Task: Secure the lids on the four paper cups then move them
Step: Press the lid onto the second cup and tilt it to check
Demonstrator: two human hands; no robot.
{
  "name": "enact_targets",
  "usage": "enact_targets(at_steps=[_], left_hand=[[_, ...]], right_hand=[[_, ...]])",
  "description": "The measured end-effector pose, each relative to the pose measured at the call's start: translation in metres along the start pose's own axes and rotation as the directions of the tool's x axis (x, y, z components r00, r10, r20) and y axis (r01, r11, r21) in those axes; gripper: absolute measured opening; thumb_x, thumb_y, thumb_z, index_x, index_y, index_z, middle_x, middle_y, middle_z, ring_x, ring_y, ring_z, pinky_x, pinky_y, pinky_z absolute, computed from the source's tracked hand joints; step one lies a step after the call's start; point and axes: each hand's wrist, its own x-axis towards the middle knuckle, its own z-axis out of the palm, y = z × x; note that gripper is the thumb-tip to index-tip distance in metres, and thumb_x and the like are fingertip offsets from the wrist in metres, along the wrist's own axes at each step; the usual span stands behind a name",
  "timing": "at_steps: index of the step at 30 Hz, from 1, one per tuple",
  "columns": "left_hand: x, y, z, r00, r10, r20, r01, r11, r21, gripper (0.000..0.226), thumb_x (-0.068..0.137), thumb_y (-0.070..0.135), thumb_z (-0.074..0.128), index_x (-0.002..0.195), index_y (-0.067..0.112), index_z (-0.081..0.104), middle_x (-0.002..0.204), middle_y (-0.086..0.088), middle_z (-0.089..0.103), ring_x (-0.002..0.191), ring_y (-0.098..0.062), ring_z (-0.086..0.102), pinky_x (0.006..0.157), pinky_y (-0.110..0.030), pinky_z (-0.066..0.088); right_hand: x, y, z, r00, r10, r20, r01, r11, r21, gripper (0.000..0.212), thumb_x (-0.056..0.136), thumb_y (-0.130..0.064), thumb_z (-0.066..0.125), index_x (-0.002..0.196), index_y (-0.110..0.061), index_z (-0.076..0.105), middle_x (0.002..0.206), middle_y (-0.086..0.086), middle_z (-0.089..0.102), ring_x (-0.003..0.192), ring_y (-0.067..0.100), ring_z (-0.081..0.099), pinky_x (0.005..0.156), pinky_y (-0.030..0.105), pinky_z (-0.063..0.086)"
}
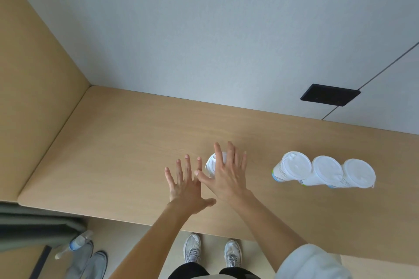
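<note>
You see a pale tan wood-grain table [136, 133] under a light grey-blue wall [204, 29] with a black plate [330, 94]. Your four cups are white with white lids: three in a row [326, 171] carry blue-green print low on their sides, the fourth [212, 163] looks plain white.

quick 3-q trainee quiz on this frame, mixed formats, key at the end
1. True or false: the three grouped cups at the right already wear white lids.
2. Which hand lies flat over the lone cup? A) left hand B) right hand C) neither
3. Fill in: both hands have their fingers ____ (spread/curled).

Key: 1 true; 2 B; 3 spread. All four cups stand on the wooden table; whether the lone cup's lid is fully seated cannot be told.
</note>
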Motion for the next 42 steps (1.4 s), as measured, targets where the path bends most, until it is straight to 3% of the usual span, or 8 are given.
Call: enact_targets(at_steps=[4,8,15,18,23,27,33,42], left_hand=[[-0.011,0.006,-0.025,0.99,0.035,-0.133,-0.031,0.999,0.035,0.138,0.073,0.093,0.047,0.154,0.019,-0.037,0.163,-0.018,-0.037,0.153,-0.044,-0.027,0.117,-0.072,-0.013],[-0.025,0.035,-0.052,0.946,0.153,-0.284,-0.149,0.988,0.039,0.14,0.072,0.093,0.048,0.151,0.019,-0.041,0.162,-0.017,-0.04,0.152,-0.044,-0.029,0.119,-0.068,-0.013],[-0.017,0.145,-0.052,0.887,0.39,-0.246,-0.422,0.902,-0.09,0.137,0.078,0.075,0.067,0.156,0.02,-0.031,0.166,-0.012,-0.034,0.156,-0.038,-0.023,0.127,-0.05,-0.001],[0.009,0.178,-0.028,0.938,0.33,-0.107,-0.34,0.935,-0.101,0.136,0.081,0.067,0.072,0.157,0.019,-0.031,0.166,-0.013,-0.034,0.156,-0.04,-0.022,0.128,-0.049,0.0],[0.039,0.202,0.004,0.987,0.162,0.013,-0.162,0.987,0.019,0.137,0.082,0.067,0.07,0.149,0.019,-0.04,0.165,-0.015,-0.035,0.154,-0.043,-0.024,0.128,-0.053,-0.003],[0.051,0.222,0.014,0.995,0.089,0.049,-0.091,0.995,0.041,0.134,0.083,0.072,0.064,0.141,0.024,-0.047,0.16,-0.016,-0.043,0.151,-0.042,-0.031,0.127,-0.055,-0.007],[0.055,0.244,0.018,0.996,0.041,0.078,-0.045,0.998,0.04,0.127,0.086,0.072,0.059,0.149,0.023,-0.039,0.156,-0.017,-0.047,0.149,-0.043,-0.035,0.126,-0.057,-0.009],[0.027,0.239,0.027,0.999,0.032,0.027,-0.033,0.999,0.03,0.125,0.087,0.072,0.057,0.143,0.023,-0.043,0.157,-0.016,-0.046,0.15,-0.041,-0.034,0.126,-0.057,-0.008]], right_hand=[[-0.008,0.018,-0.025,0.999,0.013,-0.038,-0.011,0.999,0.051,0.104,0.08,-0.086,0.043,0.156,-0.015,0.045,0.155,0.025,0.043,0.142,0.044,0.044,0.117,0.066,0.03],[-0.015,0.067,-0.061,0.998,0.037,-0.055,-0.032,0.996,0.087,0.101,0.087,-0.082,0.031,0.164,-0.017,0.027,0.165,0.022,0.027,0.155,0.038,0.023,0.126,0.057,0.014],[-0.02,0.182,-0.089,0.986,0.076,-0.147,-0.08,0.997,-0.018,0.103,0.08,-0.081,0.046,0.156,-0.012,0.042,0.151,0.023,0.047,0.139,0.039,0.049,0.117,0.068,0.03],[-0.016,0.214,-0.086,0.991,0.08,-0.109,-0.085,0.995,-0.045,0.103,0.076,-0.081,0.047,0.152,-0.012,0.045,0.146,0.025,0.052,0.129,0.042,0.059,0.114,0.07,0.034],[0.0,0.235,-0.067,0.999,0.025,-0.045,-0.028,0.996,-0.08,0.095,0.081,-0.076,0.045,0.148,-0.01,0.054,0.142,0.026,0.056,0.125,0.043,0.061,0.118,0.065,0.024],[0.015,0.238,-0.053,0.997,-0.069,-0.046,0.063,0.992,-0.111,0.085,0.088,-0.073,0.047,0.144,-0.01,0.058,0.134,0.024,0.06,0.122,0.04,0.061,0.117,0.067,0.028],[0.024,0.24,-0.041,0.986,-0.154,-0.069,0.144,0.981,-0.13,0.082,0.085,-0.066,0.046,0.144,-0.01,0.057,0.122,0.019,0.066,0.099,0.037,0.069,0.12,0.069,0.017],[0.0,0.232,-0.037,0.97,-0.2,-0.136,0.192,0.979,-0.07,0.073,0.09,-0.057,0.051,0.148,-0.013,0.052,0.135,0.018,0.063,0.092,0.038,0.07,0.118,0.074,0.023]])
